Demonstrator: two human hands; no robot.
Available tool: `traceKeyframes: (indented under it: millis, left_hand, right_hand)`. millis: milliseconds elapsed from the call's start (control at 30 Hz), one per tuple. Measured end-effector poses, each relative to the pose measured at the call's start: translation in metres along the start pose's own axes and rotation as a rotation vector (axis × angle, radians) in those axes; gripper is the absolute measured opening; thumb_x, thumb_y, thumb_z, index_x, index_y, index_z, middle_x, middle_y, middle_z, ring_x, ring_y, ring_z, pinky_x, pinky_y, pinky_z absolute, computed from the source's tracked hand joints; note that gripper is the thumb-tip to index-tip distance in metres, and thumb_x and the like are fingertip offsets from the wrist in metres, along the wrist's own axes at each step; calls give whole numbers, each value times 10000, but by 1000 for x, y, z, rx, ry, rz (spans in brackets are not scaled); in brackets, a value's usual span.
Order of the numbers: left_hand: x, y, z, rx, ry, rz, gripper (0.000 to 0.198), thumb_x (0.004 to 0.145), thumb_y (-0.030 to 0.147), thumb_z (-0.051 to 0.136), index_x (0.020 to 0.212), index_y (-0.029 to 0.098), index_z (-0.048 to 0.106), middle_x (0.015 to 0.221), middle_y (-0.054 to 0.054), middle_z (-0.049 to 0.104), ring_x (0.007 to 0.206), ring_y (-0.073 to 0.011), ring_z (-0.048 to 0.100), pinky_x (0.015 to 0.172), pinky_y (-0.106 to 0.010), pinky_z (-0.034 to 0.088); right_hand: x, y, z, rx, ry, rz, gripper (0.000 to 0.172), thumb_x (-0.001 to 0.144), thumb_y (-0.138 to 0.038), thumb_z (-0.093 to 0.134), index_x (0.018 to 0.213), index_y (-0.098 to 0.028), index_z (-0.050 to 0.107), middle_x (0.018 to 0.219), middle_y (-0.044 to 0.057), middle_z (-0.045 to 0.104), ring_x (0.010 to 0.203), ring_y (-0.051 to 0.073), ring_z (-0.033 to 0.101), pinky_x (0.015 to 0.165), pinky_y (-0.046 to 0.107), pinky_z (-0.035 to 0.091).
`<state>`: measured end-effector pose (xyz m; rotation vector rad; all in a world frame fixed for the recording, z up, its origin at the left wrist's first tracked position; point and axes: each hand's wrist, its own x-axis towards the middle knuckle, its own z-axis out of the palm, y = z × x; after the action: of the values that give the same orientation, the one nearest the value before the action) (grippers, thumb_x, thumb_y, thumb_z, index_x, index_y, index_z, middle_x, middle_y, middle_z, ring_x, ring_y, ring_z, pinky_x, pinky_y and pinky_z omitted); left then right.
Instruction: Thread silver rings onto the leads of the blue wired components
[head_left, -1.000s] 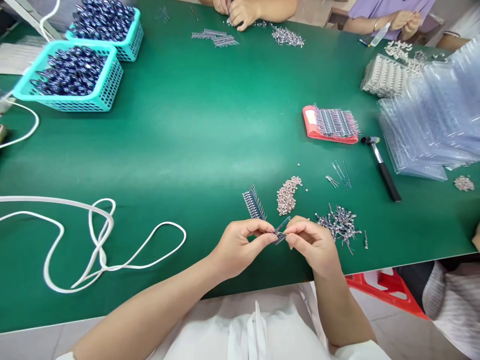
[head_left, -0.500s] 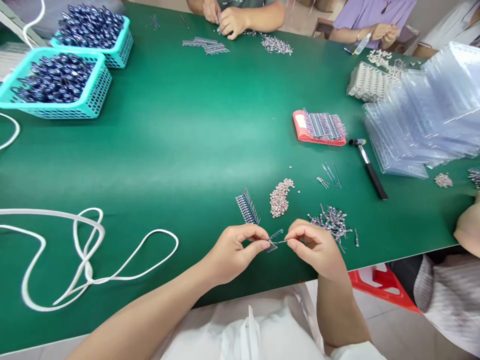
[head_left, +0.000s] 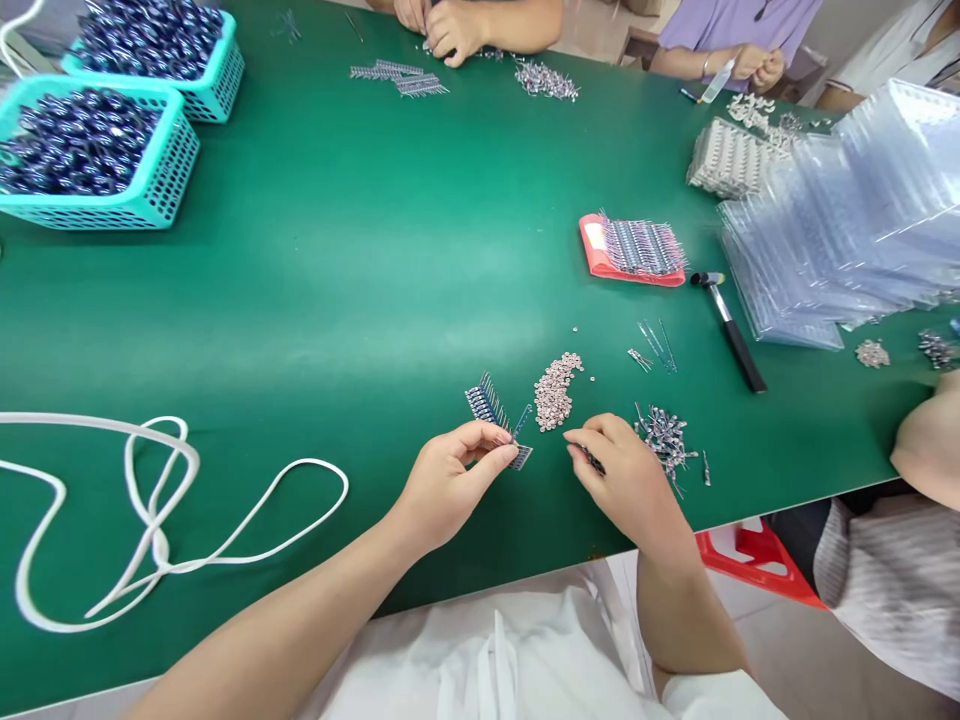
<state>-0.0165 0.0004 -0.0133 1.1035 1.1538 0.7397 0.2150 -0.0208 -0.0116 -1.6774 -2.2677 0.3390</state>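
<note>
On the green table [head_left: 315, 300], at the far left, a turquoise basket [head_left: 161, 185] heaped with glossy dark-blue pieces [head_left: 82, 140] stands in front of a second turquoise basket [head_left: 225, 80], filled alike. Between them and the near edge, a white cord [head_left: 159, 548] lies in loose loops. Close to the far edge lie metal pin strips [head_left: 397, 77], with a co-worker's hands [head_left: 454, 30] just right of them.

Near the middle of the near edge, the left hand [head_left: 450, 480] has its thumb and forefinger pressed together on a short dark strip [head_left: 522, 457], its free end pointing right. Just beyond those fingertips lies a longer pinned strip [head_left: 487, 398]. Next comes a heap of small round beads [head_left: 555, 393].

The right hand [head_left: 630, 485] is over the table between the beads and a pile of small metal pieces [head_left: 664, 435], thumb and forefinger tips nearly meeting, the other fingers curled. Something dark shows beneath them, but whether it is gripped I cannot tell.

Farther in lies a red band [head_left: 592, 245] bearing rows of pins [head_left: 645, 247]. Right of it are a black-handled hammer [head_left: 727, 335] and a stack of clear plastic trays [head_left: 847, 220] toward the right end.
</note>
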Motion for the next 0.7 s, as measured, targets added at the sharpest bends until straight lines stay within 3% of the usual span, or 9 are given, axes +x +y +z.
traceKeyframes:
  millis: [233, 700]
  left_hand:
    - [-2, 3, -1, -35, 0, 6, 158, 858, 330, 667, 862, 173, 681, 848, -45, 714, 822, -187, 673, 794, -296, 527]
    - [-1, 0, -3, -45, -12, -3, 164, 864, 343, 667, 870, 179, 681, 868, -49, 717, 840, -197, 683, 813, -312, 533]
  right_hand:
    - [15, -2, 17, -91, -22, -78, 159, 958, -152, 527, 1015, -187, 672, 945, 82, 641, 909, 223, 591, 793, 357, 502]
    - [10, -1, 17, 71, -43, -19, 134, 939, -132, 541, 999, -205, 636, 935, 66, 632, 914, 223, 584, 805, 364, 496]
